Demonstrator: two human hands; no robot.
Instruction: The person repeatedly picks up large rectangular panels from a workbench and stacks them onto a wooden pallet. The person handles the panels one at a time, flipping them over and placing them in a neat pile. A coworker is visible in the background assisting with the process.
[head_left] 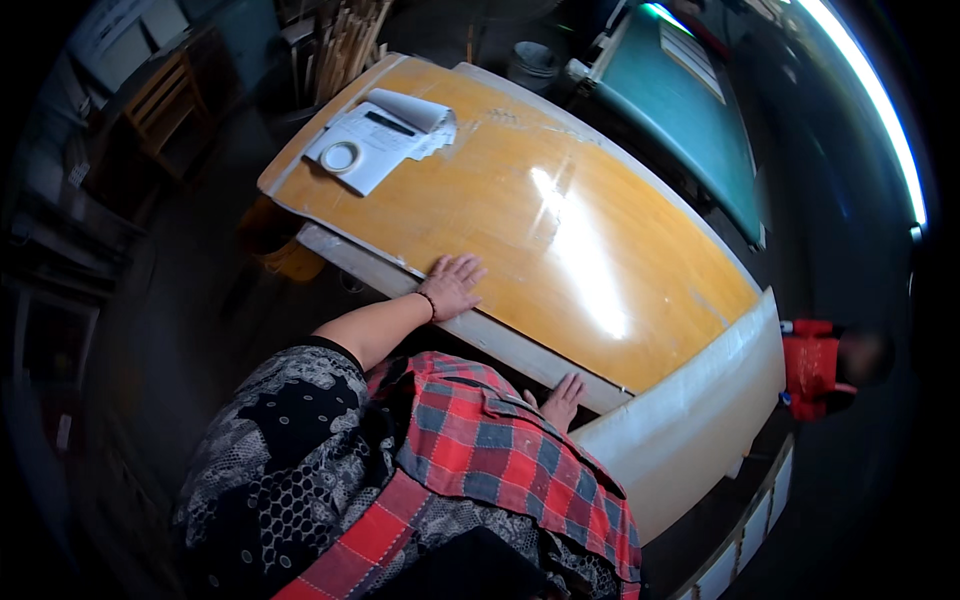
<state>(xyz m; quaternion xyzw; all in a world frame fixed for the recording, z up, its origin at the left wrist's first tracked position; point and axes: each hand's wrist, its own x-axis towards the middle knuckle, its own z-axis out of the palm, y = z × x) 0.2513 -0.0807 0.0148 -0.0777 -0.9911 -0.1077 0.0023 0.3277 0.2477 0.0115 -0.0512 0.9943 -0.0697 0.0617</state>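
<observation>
My left hand (455,288) lies palm down on the near edge of a large orange-yellow tabletop (470,200), its fingers stretched out and a beaded bracelet at the wrist. Farther right, my right hand (564,402) rests against the pale wooden rail (520,360) along the table's near side. Its fingers are extended, while part of the hand and the forearm is hidden behind my red checked apron (480,420). Beside the right hand, a wide pale sheet (680,420) slopes down from the table's right end. Neither hand grips anything that shows.
On the table's far left lie papers (370,170), a roll of tape (339,157) and a dark flat object (390,123). A green-topped table (680,110), a bucket (533,66) and wood strips (345,50) stand beyond. A person in red (812,368) is at the right.
</observation>
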